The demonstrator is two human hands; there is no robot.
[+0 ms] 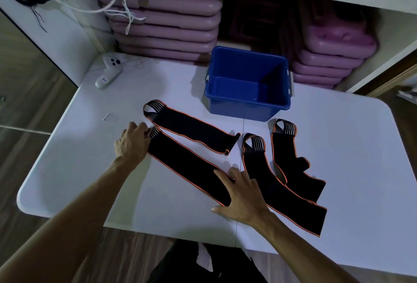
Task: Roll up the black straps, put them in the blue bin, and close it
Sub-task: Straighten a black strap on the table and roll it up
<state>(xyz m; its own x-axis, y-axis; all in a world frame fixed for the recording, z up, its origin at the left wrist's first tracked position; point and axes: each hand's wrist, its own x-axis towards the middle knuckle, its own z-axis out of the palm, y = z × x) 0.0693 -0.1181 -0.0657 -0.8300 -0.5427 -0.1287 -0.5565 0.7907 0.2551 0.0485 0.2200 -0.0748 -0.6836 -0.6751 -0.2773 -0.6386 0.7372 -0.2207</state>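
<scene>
Four flat black elastic straps with orange edging on white folding table (361, 147); none rolled yet.

Left hand (132, 143) pinches striped loop end of nearest long strap (189, 165), fingers closed on it. Right hand (242, 194) lies open, palm down, pinning same strap's lower part.

Judgement: start roll tight at pinched end, keep edges aligned, let flat hand feed tension.

Beyond pinch: second strap (191, 129); past it, open blue plastic bin (248, 102), empty, lid not seen. Right of flat hand: two overlapping straps (291, 169), may snag. Small screw (106, 116), white controller (110, 70) beyond left hand, clear of work.

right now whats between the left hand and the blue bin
In the head view, another black strap lies flat across that stretch, its looped end toward the left hand. Between that strap and the blue bin is bare white table.
</scene>
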